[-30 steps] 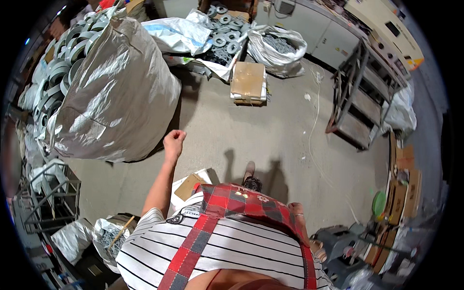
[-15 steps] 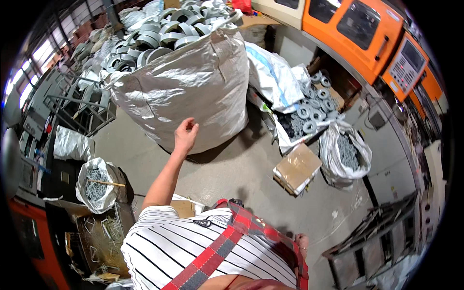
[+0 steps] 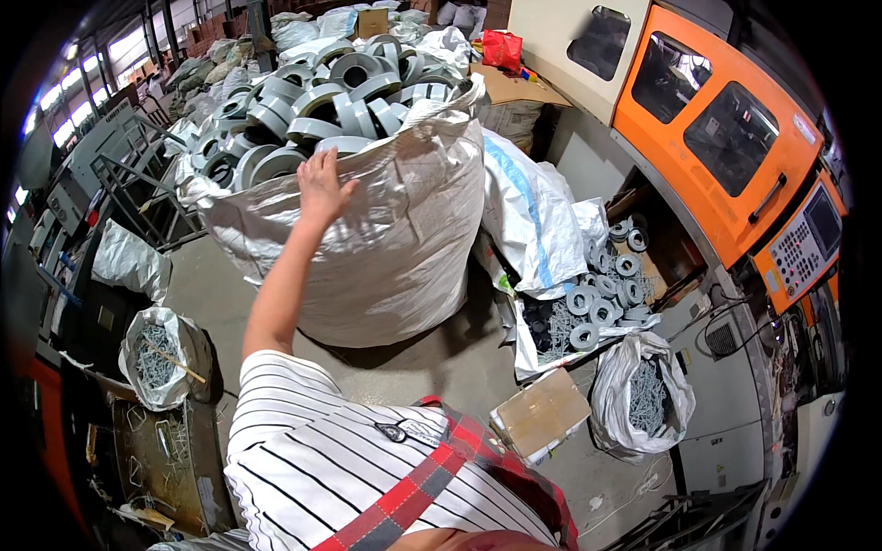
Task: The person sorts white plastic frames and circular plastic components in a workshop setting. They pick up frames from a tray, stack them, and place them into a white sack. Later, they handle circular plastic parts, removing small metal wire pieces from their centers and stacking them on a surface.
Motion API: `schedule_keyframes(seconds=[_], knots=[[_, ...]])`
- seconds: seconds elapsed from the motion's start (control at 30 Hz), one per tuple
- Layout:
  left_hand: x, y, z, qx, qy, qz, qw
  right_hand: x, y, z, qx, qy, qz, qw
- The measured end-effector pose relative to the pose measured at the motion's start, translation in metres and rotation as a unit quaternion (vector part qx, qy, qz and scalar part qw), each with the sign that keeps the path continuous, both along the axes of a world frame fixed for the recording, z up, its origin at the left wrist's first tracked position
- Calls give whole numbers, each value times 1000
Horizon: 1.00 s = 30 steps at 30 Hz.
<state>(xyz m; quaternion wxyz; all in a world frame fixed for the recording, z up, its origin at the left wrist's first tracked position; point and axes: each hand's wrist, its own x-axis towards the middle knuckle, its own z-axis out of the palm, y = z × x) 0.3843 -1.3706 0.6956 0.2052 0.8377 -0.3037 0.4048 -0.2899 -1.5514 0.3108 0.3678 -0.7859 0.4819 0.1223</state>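
Left of centre, the left hand [image 3: 322, 191] is loosely open, fingers extended at the near rim of the large white bag [image 3: 395, 248]; whether they touch, I cannot tell. Grey rings [image 3: 377, 87] heap inside, just beyond the fingertips. Rightward, a cardboard box [image 3: 542, 413] lies near.

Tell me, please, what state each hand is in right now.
Left hand: open, no visible object held, by the large white sack.
Right hand: out of view, cannot tell.
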Motion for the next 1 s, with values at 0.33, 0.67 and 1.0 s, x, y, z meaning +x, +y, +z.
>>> schedule_keyframes(seconds=[0.33,0.67,1.0], knots=[[31,-16,20,191,229,62,953,64,-134,6,-28,11,104,994],[-125,-38,0,96,264,205,937,147,-206,83,-44,-163,263,950],[-162,-44,-10,84,244,188,948,149,-313,74,-134,-175,277,935]])
